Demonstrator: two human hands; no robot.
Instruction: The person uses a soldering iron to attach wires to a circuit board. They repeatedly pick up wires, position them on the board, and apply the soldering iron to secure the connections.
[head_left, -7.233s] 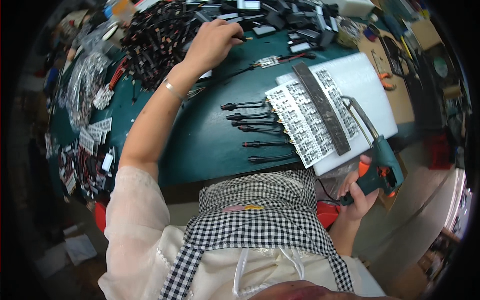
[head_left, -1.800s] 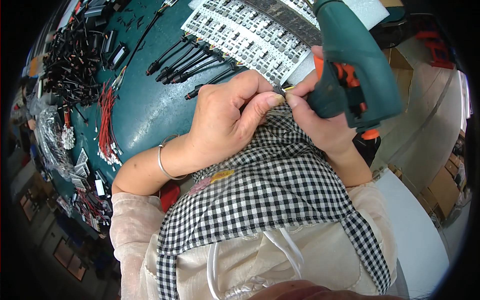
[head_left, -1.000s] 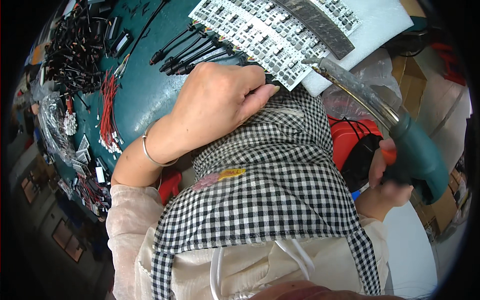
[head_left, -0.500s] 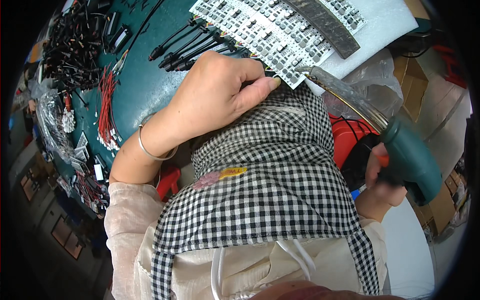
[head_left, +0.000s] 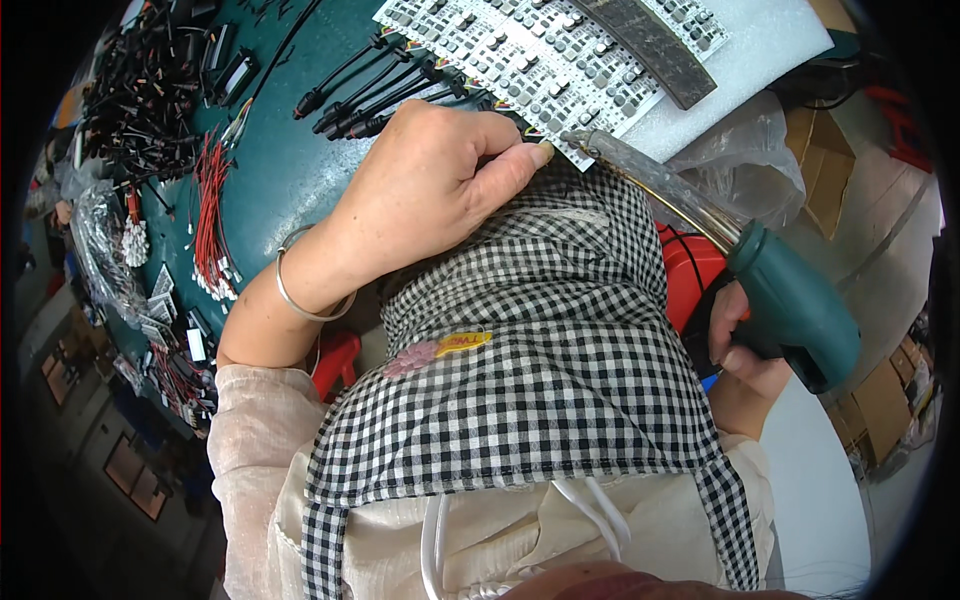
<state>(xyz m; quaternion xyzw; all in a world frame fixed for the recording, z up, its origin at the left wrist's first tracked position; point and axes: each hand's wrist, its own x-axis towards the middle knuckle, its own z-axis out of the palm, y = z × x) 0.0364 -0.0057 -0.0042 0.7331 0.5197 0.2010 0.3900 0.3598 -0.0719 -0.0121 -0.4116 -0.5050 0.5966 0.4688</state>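
Observation:
My left hand (head_left: 440,175) is closed in a pinch at the near edge of a white circuit board panel (head_left: 545,85). Its fingertips hold a thin wire whose end meets the panel's corner; most of the wire is hidden under the hand. In my right hand (head_left: 745,340) is a green soldering gun (head_left: 795,305), gripped by its handle. Its metal tip reaches the panel's near corner, just right of my left fingertips. Black cables (head_left: 385,95) with connectors trail from the panel's left edge. A dark curved bar (head_left: 655,50) lies across the panel.
White foam (head_left: 755,60) lies under the panel on the green table (head_left: 300,185). Bundled red wires (head_left: 212,210) and a heap of black cables (head_left: 140,90) are at the left. Clear plastic (head_left: 745,155), a red stool (head_left: 690,270) and cardboard (head_left: 822,160) stand at the right.
The soldering gun and my right hand have moved left and slightly up, the tip shifting along the panel's near corner. My left hand and the panel have shifted only slightly.

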